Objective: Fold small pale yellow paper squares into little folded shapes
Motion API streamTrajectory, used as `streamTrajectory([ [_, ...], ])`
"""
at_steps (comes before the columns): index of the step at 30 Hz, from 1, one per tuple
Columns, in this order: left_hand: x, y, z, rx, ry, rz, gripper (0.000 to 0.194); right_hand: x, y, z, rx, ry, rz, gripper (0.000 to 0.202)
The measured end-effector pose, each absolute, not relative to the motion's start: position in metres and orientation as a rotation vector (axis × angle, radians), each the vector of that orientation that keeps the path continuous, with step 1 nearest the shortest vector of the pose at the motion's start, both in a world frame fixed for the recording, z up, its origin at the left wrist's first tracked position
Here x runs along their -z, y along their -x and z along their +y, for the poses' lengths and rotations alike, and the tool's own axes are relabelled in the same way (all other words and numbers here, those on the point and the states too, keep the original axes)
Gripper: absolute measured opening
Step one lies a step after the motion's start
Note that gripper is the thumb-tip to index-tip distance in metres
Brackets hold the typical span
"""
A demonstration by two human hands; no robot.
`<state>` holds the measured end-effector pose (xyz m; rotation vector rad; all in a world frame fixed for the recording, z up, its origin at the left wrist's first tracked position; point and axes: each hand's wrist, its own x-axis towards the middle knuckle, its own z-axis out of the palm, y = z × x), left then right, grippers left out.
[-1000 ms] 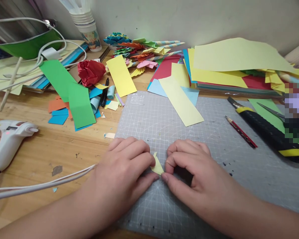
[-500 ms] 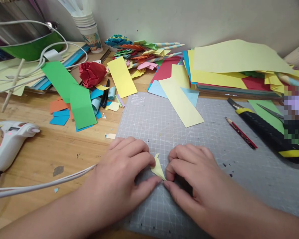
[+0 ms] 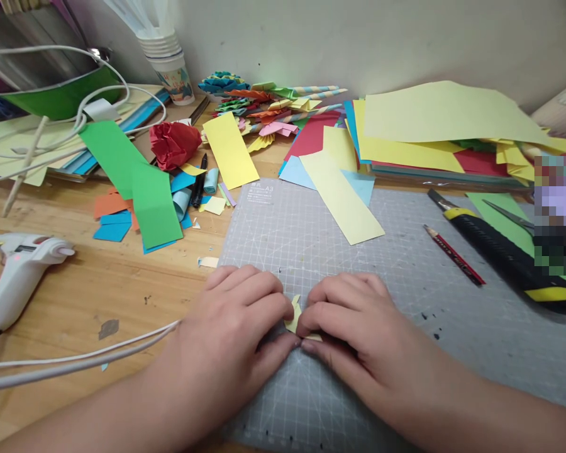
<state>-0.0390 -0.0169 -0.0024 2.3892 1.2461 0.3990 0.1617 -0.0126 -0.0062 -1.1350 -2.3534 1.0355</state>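
A small folded piece of pale yellow paper lies low over the grey cutting mat. My left hand grips its left side between thumb and bent fingers. From the right, my right hand pinches the paper's lower right part, and a sliver of it shows between thumb and forefinger. The two thumb tips nearly meet at the paper's lower edge. My fingers cover much of the piece.
A pale yellow strip, a red pencil and a black-yellow cutter lie ahead and right. Left are a white glue gun, its cable and green paper. Paper flowers and stacked sheets stand behind.
My right hand has moved left onto the paper, covering its right side. My left hand has stayed nearly in place, still gripping the piece.
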Motion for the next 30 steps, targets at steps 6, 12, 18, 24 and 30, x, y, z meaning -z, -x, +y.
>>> streamTrajectory([
  [6,-0.004,0.041,-0.017,-0.376,-2.471,1.117,0.016,0.004,-0.167,-0.008,-1.058,1.176,-2.318,0.014],
  [12,-0.008,0.04,-0.021,-0.307,-2.581,1.061,0.019,0.003,-0.172,-0.004,-0.988,1.174,-2.46,0.015],
  [18,-0.009,0.04,-0.021,-0.196,-2.642,1.032,0.017,0.002,-0.173,0.0,-1.007,1.128,-2.494,0.017],
  [24,-0.001,0.04,-0.026,-0.145,-2.836,0.95,0.015,0.0,-0.165,-0.002,-1.074,1.254,-2.378,0.015],
  [30,-0.001,0.038,-0.035,-0.173,-2.955,0.994,0.022,0.001,-0.164,-0.004,-1.096,1.291,-2.299,0.015],
])
